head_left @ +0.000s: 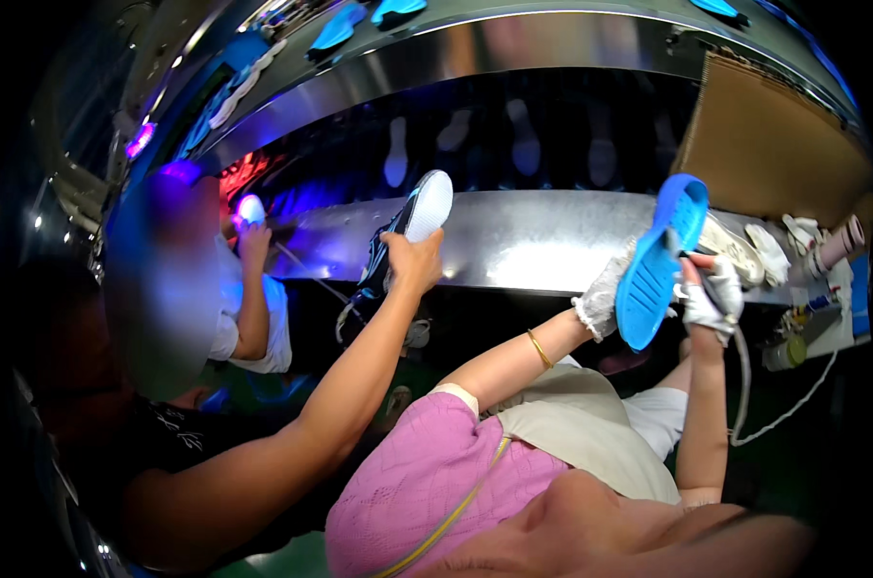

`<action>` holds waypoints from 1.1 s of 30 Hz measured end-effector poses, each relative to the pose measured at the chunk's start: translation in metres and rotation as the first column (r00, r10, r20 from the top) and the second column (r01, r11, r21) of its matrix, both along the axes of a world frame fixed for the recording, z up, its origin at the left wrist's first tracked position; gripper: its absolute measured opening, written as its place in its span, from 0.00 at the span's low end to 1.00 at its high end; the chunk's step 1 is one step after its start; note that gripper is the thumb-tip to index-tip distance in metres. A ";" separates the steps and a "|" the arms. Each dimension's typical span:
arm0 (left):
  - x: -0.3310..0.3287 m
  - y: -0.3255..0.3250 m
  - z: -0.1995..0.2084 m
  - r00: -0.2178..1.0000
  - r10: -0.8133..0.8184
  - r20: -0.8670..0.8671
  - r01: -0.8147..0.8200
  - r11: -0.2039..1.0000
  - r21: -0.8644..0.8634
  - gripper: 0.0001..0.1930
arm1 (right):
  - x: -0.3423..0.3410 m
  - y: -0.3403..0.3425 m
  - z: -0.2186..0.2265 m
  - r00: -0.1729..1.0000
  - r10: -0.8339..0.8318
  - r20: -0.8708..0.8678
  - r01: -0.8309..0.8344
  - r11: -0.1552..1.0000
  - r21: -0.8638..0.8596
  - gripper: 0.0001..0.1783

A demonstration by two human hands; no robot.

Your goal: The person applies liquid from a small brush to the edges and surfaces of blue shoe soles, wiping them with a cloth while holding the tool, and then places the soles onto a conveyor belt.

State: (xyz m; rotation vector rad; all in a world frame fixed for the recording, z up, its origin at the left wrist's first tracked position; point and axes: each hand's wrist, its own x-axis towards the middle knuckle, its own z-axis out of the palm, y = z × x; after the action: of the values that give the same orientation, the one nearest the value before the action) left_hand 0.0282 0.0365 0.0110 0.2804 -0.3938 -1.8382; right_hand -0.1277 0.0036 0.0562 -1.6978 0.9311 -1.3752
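Note:
A bright blue shoe sole (pixel 648 294) is tilted up in front of me, its raised rim and ridged heel showing. My left hand (pixel 607 294), in a whitish work glove, grips the sole along its left edge and is partly hidden behind it. On the sole's right, my right hand (pixel 714 297), wrapped in a white glove with bare fingertips, closes round a slim tool whose dark tip (pixel 675 245) meets the inside of the sole. A pale hose (pixel 742 376) hangs down from that hand. The tool's exact kind is too small to make out.
A metal ledge (pixel 542 231) crosses ahead, below a dark rack with several soles. Cardboard (pixel 773 144) leans at the right, near a white shoe (pixel 730 249) and rags. To my left, a co-worker's hand (pixel 415 258) holds a black shoe (pixel 427 207); another person works beyond.

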 end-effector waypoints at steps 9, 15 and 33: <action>0.006 0.001 -0.011 0.993 0.077 -0.088 -0.079 0.996 -0.026 0.36 | 0.006 0.016 0.009 0.999 -0.041 -0.002 0.039 0.933 0.358 0.05; 0.014 0.004 -0.012 0.999 0.020 0.043 -0.023 0.997 0.075 0.42 | -0.003 0.044 -0.003 0.920 0.282 0.271 -0.370 0.854 0.367 0.10; 0.027 0.016 0.030 0.993 0.075 0.086 -0.081 0.994 0.067 0.39 | -0.036 0.003 0.059 0.914 0.187 -0.360 -0.311 0.893 -0.327 0.09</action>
State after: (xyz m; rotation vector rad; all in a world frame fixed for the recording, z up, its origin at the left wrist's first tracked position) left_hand 0.0550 0.0523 0.0406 0.4158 -0.3711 -1.7694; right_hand -0.1642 0.0066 0.1150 -2.3011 0.6018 -1.1738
